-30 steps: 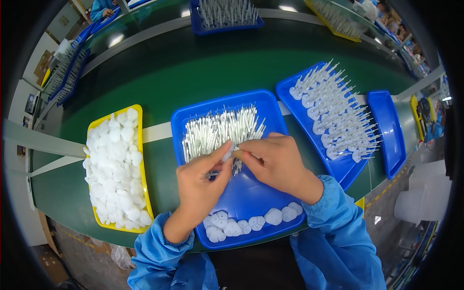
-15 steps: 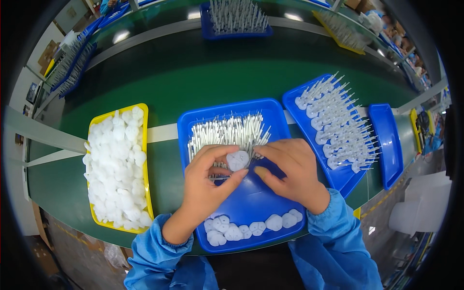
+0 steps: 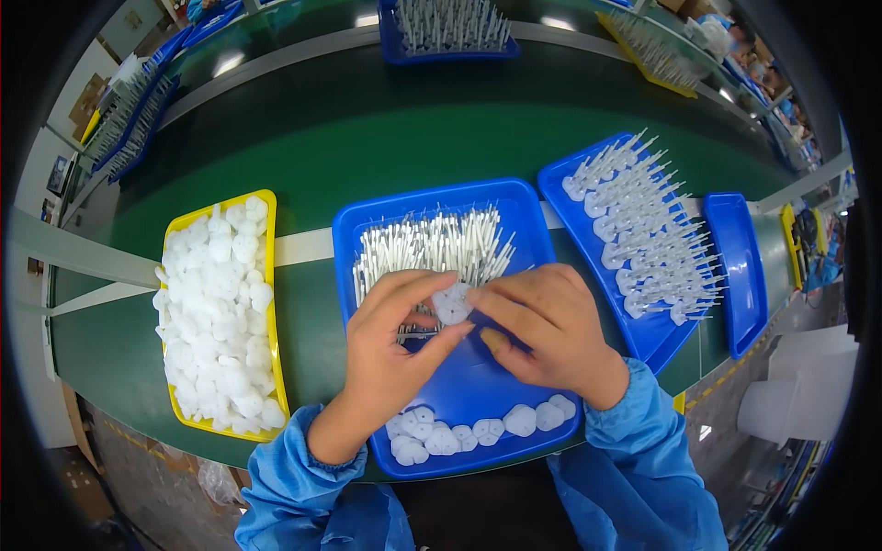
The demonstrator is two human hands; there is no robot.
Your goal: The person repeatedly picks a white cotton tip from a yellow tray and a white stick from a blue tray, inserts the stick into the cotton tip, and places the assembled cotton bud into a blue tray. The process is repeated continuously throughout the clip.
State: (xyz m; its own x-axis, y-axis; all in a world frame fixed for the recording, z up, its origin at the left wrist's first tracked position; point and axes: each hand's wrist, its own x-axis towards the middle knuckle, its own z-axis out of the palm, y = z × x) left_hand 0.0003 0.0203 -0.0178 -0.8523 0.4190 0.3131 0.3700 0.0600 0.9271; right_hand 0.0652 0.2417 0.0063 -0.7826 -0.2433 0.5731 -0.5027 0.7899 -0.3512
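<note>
A translucent white flower-shaped plastic disc stands tilted between the thumb and index finger of my left hand, closed on its edges. My right hand is at the disc's right side, its index fingertip touching the edge. The right thumb sits lower and apart from that finger, and no object shows between them. Both hands hover over a blue tray. Behind them in this tray, many thin white sticks stand packed together. Along its near edge lies a row of similar white discs.
To the left, a yellow tray is heaped with white pieces. On the right, a tilted blue tray carries discs with sticks, beside another blue tray. More stick-filled trays stand beyond the green table.
My right index finger has moved left onto the disc's edge. The left hand keeps its grip on the disc, which has turned slightly.
</note>
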